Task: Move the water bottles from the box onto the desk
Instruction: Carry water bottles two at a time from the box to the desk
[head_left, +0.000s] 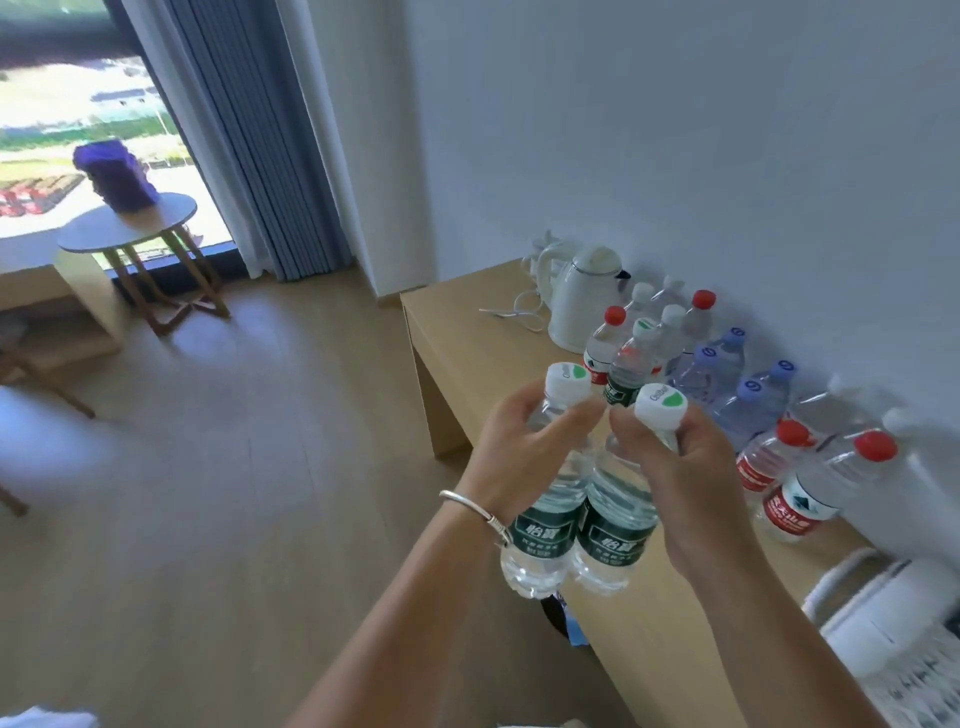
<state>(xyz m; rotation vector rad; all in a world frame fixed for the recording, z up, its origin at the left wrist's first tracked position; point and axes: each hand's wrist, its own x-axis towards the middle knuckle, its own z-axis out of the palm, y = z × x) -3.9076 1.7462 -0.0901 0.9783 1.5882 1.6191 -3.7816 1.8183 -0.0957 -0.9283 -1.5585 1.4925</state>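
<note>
two green-label bottles side by side, upright, held above bench front edge | left hand fingers clamped on left bottle neck | right hand fingers clamped on right | bottle cluster, white kettle on bench by wall

I see two clear plastic bottles with dark green labels and white caps with a green patch, red-capped clear bottles with red labels, pale blue capped bottles, a white kettle, a light wood desk, a purple bundle, grey-blue curtains
</note>
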